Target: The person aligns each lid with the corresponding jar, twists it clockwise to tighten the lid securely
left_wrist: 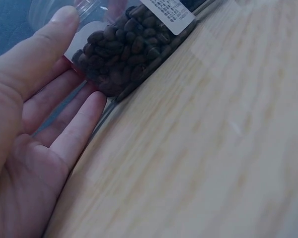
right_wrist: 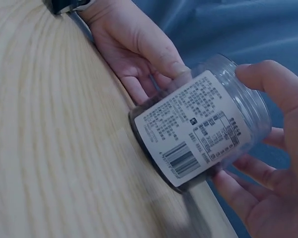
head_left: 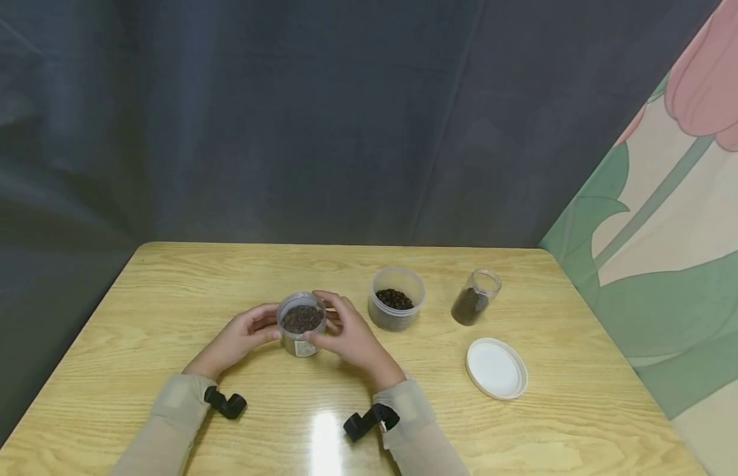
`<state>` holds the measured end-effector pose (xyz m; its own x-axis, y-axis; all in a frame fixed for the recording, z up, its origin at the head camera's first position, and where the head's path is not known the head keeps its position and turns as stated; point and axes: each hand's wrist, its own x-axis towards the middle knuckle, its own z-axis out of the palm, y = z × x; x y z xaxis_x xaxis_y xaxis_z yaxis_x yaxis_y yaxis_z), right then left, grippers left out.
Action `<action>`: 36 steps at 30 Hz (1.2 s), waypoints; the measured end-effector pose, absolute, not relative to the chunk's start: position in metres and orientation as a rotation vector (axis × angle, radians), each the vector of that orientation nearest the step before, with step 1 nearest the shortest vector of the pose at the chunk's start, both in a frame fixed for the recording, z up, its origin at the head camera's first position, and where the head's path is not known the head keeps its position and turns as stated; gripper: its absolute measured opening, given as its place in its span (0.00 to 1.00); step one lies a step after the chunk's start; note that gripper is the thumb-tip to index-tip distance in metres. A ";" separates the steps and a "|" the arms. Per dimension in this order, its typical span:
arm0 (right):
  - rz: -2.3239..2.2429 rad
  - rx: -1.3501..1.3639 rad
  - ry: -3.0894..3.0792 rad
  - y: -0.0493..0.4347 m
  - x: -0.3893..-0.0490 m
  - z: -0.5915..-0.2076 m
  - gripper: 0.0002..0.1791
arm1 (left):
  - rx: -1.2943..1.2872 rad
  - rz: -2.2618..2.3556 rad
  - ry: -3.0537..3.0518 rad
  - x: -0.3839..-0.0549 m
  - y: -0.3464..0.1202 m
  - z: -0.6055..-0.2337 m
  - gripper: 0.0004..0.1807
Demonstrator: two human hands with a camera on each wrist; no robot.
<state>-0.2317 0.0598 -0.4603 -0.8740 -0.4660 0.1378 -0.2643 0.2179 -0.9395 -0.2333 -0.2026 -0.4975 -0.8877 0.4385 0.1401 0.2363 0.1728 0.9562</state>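
A clear round jar (head_left: 304, 348) stands uncovered at the middle of the table, dark brown beans (left_wrist: 129, 47) inside it. Its white printed label with a barcode (right_wrist: 182, 159) faces the right wrist camera. From the left side, my left hand (head_left: 240, 336) holds the jar between thumb and fingers, low on its wall. My right hand (head_left: 351, 334) grips the opposite side, thumb in front near the upper part and fingers round the back. The far side of the jar is hidden.
Right of the hands is a translucent plastic tub (head_left: 396, 322) partly filled with dark beans. Farther right, a glass jar (head_left: 471, 301) holds dark contents. A white round lid (head_left: 496, 368) lies nearer the front right. The wooden table (head_left: 166, 291) ends at a dark curtain (head_left: 297, 132).
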 end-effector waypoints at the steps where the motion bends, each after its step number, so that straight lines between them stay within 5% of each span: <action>1: -1.731 -0.696 2.313 0.059 -0.232 -0.460 0.39 | 0.662 1.803 2.271 -0.233 -0.203 -0.497 0.27; 36: -1.739 -0.504 2.503 0.035 -0.235 -0.448 0.40 | 0.498 1.900 2.360 -0.233 -0.203 -0.497 0.29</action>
